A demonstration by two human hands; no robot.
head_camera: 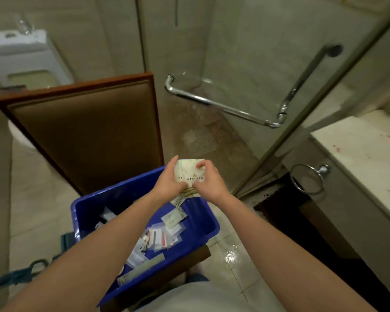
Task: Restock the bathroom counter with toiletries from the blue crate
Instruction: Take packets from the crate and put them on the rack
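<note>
Glass shower door (245, 64): fills the upper right, standing beyond the crate and just left of the counter.
Padded chair back (88, 131): brown with a wood frame, upright directly behind the crate.
Bathroom counter (369, 158): pale stone top along the right edge, well apart from the crate, with a few reddish marks on it.
Blue crate (126, 194): low centre, set on a brown seat whose corner shows under the near right side.
Toilet (20, 55): white, far upper left, behind the chair.
Chrome door handle (223, 106): long bar fixed across the glass.
Towel ring (307, 179): chrome, hanging on the counter's front face.
Left hand (167, 183): curled round the left edge of the sachets, gripping them.
Right hand (209, 181): pinching the same sachets from the right, thumb on the top face.
Cream sachets (189, 171): a small stack (top one printed with a gold emblem and a line of characters), held between both hands above the crate's far right corner.
Loose packets (167, 235): small clear and white sachets scattered on the crate floor.
Long flat pack (142, 269): lying slantwise by the crate's near wall.
</note>
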